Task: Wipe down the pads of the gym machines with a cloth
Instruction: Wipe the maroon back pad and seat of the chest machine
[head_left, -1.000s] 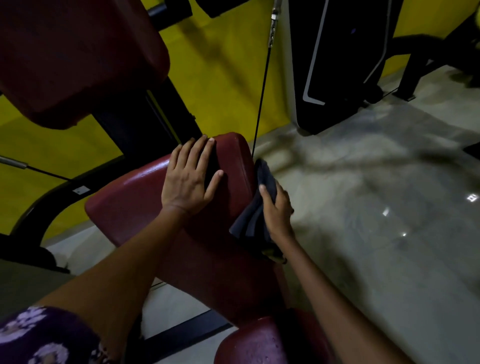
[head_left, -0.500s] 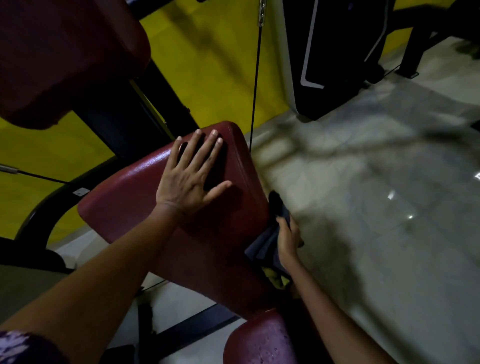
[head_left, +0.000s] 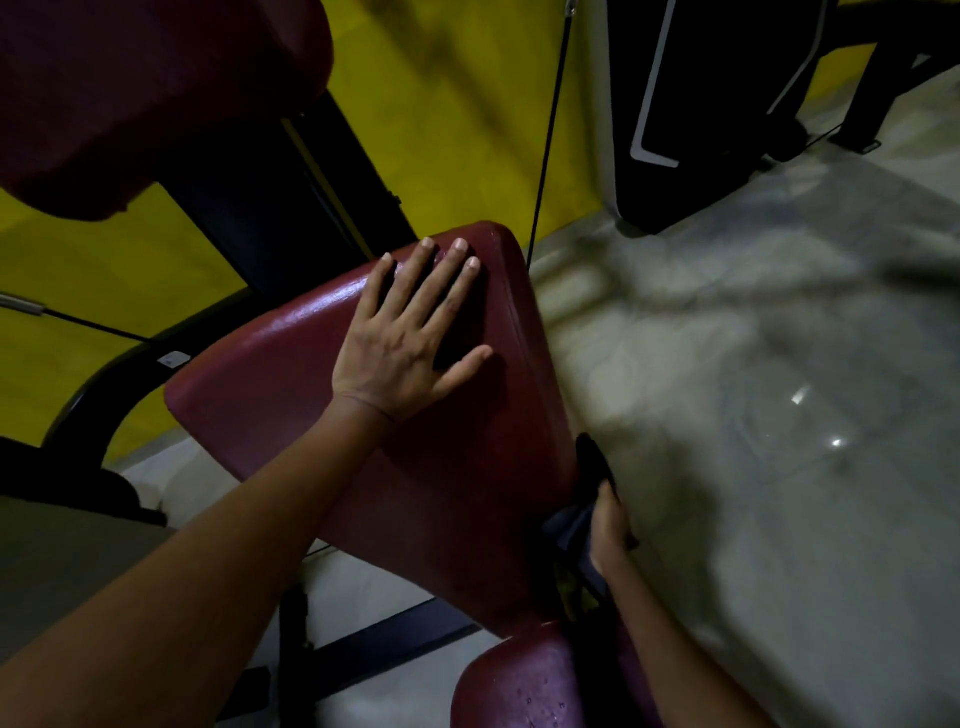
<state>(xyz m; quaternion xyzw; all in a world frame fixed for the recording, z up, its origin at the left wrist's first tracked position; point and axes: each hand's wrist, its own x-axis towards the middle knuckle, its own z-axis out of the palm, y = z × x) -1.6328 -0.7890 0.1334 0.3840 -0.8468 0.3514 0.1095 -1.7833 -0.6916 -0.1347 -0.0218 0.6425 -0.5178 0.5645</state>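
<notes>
While the left hand (head_left: 402, 345) is lying flat on the sloping red pad (head_left: 291, 384), fingers straight and spread wide, the right hand (head_left: 610, 525) is pressing a dark cloth (head_left: 592, 467) against the pad's lower right edge. Its fingers are curling round the cloth, holding it. A second red pad (head_left: 524, 686) is showing just below, and a thin black cable (head_left: 545, 130) is running up beyond.
</notes>
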